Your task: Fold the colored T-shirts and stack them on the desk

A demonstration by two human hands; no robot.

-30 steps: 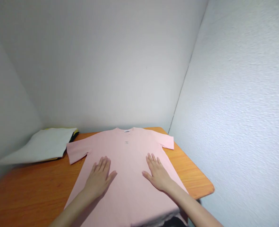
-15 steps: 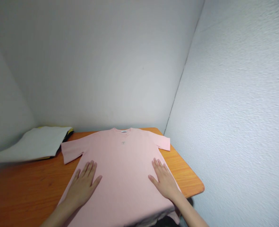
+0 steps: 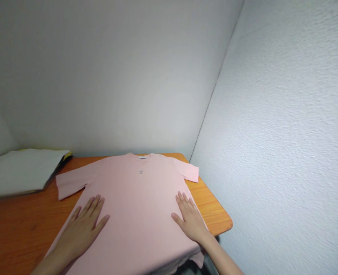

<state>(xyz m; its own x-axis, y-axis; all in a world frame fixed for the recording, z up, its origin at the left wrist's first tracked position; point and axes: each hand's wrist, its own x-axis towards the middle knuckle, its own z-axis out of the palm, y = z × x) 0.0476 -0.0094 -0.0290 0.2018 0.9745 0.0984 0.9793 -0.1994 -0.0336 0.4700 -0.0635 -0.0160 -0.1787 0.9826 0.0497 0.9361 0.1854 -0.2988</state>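
A pink short-sleeved T-shirt (image 3: 137,214) lies spread on the wooden table, its neckline toward the back wall and both sleeves out to the sides. A small emblem sits below the collar, and a label shows inside the neck. My left hand (image 3: 81,227) rests flat on the left side of the shirt's body, fingers apart. On the shirt's right side lies my right hand (image 3: 189,217), palm down with the thumb spread. Neither hand grips the cloth. The shirt's lower edge hangs over the front of the table, partly out of view.
The orange-brown wooden table (image 3: 14,225) has its rounded right corner near the textured white wall (image 3: 277,133). At the back left lies a stack of white, yellow and black folded material (image 3: 22,172). A pale wall (image 3: 114,76) rises behind the table.
The whole scene has shifted left in view as the camera turned slightly right. Both hands stay flat on the T-shirt in about the same places.
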